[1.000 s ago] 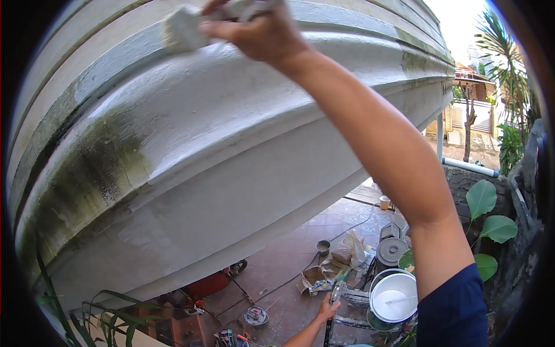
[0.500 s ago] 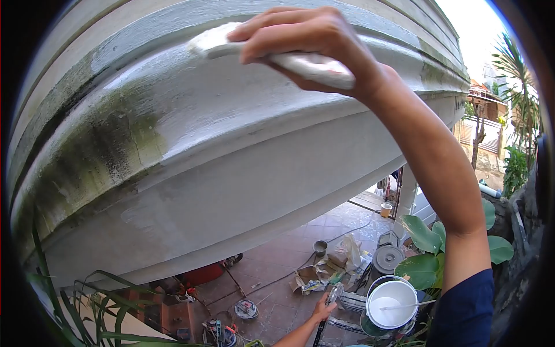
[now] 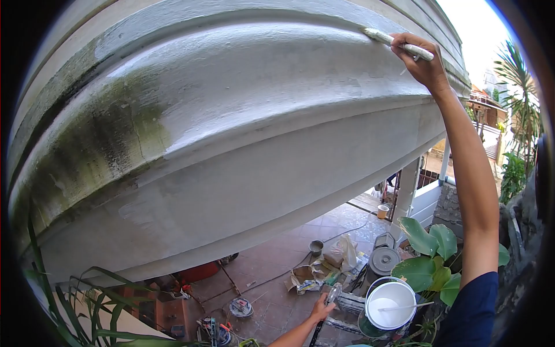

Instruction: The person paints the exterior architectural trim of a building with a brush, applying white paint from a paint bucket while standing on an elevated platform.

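Observation:
High on the right, my right hand is closed around the handle of a paint-smeared paintbrush. Its bristles meet the curved moulding of the grey-white wall, just under the upper ledge. Low in the view, my left hand grips the ladder beside its round metal hinge. Right of that hand, a white bucket of white paint sits at the ladder's top, a thin stick resting across it. Dark green-black stains cover the moulding's left part.
Far below is a tiled floor with crumpled sacks, a small pail and a grey lidded bin. Broad leaves crowd the right side; long narrow leaves hang at lower left.
My right hand has moved away to the right along the moulding with the paintbrush, and the arm is stretched further out. My left hand keeps its hold on the ladder.

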